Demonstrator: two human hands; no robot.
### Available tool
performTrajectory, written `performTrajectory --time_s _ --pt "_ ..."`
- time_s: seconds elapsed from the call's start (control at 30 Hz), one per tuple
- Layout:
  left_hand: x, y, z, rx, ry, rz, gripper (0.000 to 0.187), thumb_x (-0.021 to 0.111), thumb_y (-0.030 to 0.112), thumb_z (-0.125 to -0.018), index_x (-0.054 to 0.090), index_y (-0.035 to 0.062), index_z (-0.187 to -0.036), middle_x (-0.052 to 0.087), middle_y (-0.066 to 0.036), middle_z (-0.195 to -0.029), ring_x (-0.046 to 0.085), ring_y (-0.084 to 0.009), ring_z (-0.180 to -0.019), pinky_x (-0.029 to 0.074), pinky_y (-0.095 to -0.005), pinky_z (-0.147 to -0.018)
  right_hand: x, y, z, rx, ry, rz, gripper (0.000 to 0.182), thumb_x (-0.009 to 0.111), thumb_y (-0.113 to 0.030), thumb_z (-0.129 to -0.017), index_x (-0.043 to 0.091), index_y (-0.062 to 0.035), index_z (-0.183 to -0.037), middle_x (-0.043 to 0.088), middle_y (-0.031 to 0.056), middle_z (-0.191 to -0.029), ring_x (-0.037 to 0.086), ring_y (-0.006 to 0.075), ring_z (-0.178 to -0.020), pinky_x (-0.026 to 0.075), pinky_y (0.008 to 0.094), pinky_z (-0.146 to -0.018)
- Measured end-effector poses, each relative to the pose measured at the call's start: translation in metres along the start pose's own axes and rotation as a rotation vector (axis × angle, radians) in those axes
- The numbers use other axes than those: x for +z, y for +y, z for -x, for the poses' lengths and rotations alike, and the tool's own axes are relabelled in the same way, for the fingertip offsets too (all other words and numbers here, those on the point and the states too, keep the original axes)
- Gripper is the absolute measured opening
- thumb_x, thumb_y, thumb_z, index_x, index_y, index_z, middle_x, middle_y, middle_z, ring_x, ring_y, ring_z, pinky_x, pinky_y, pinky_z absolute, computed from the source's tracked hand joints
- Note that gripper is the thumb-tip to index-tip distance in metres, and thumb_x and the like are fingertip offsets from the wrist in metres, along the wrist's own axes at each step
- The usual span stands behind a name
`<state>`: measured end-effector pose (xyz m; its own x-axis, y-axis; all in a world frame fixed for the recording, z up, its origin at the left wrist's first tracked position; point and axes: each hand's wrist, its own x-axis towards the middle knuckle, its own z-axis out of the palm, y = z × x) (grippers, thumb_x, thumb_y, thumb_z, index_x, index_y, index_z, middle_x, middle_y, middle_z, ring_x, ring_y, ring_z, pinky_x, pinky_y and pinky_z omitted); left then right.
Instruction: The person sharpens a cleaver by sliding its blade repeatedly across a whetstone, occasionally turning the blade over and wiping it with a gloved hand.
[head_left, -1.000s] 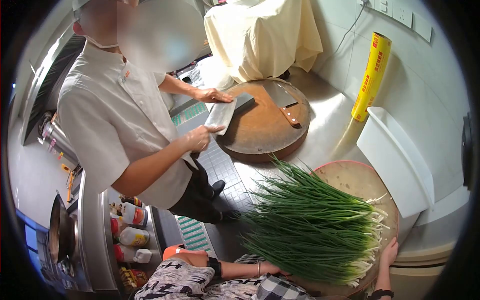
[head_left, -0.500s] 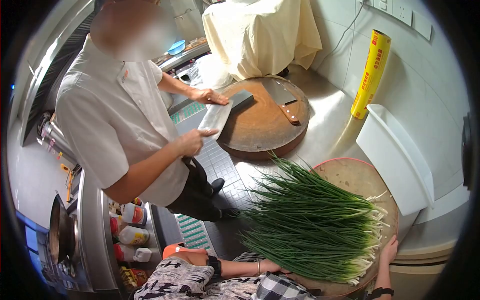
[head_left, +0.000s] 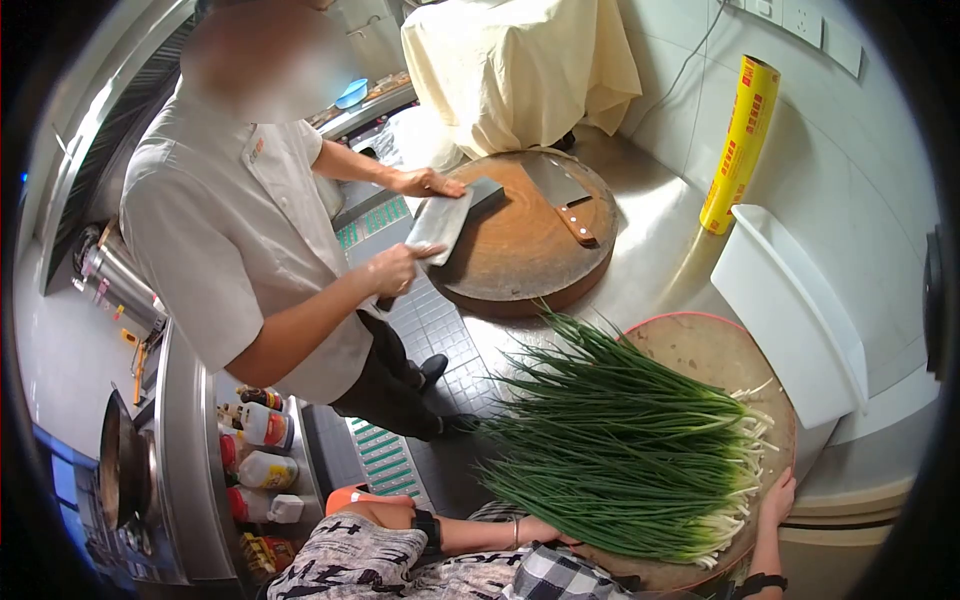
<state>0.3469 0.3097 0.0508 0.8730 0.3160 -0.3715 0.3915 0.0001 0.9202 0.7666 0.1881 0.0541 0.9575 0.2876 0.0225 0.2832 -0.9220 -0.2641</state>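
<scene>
A large bunch of scallions [head_left: 640,450] lies spread over a round chopping board [head_left: 690,345] with a pink-red rim, white ends to the right and green tips hanging past the left side. At the board's near edge, my left hand [head_left: 542,531] is beside the lowest leaves; its fingers are mostly hidden. My right hand [head_left: 778,497] grips the board's right rim, close to the white ends. Across from me, a co-worker's two hands hold a cleaver [head_left: 443,225] against a dark sharpening stone [head_left: 487,197].
The stone sits on a thick round wooden block [head_left: 520,260], where a second cleaver [head_left: 568,205] lies. A white plastic bin [head_left: 790,315] leans right of my board. A yellow roll [head_left: 741,145] stands against the wall. Bottles [head_left: 268,470] fill a shelf at left.
The co-worker's hands have slid the cleaver slightly right and up along the stone. My hands and the scallions stay in place.
</scene>
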Motion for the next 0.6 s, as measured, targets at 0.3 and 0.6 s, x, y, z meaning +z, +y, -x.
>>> performTrajectory --time_s 0.3,0.6 --pt "-0.003 0.009 0.003 -0.012 0.000 0.039 0.051 0.059 0.029 -0.066 0.042 0.0062 -0.108 0.045 -0.011 -0.106 0.042 -0.0245 -0.095 0.033 -0.0305 -0.082 -0.012 -0.015 0.009 0.033 -0.023 0.017 0.047 0.024 -0.041 -0.081 0.045 -0.0008 -0.091 0.050 0.0208 -0.088 0.046 0.0366 -0.081 0.036 0.0423 -0.066" --pt "-0.002 0.011 0.003 -0.033 0.003 0.054 0.046 0.059 0.022 -0.067 0.043 0.0067 -0.107 0.047 -0.010 -0.103 0.044 -0.0222 -0.091 0.035 -0.0292 -0.079 -0.012 -0.015 0.010 0.014 -0.013 -0.004 0.047 0.024 -0.041 -0.081 0.045 -0.0004 -0.091 0.050 0.0213 -0.087 0.046 0.0369 -0.081 0.036 0.0429 -0.066"
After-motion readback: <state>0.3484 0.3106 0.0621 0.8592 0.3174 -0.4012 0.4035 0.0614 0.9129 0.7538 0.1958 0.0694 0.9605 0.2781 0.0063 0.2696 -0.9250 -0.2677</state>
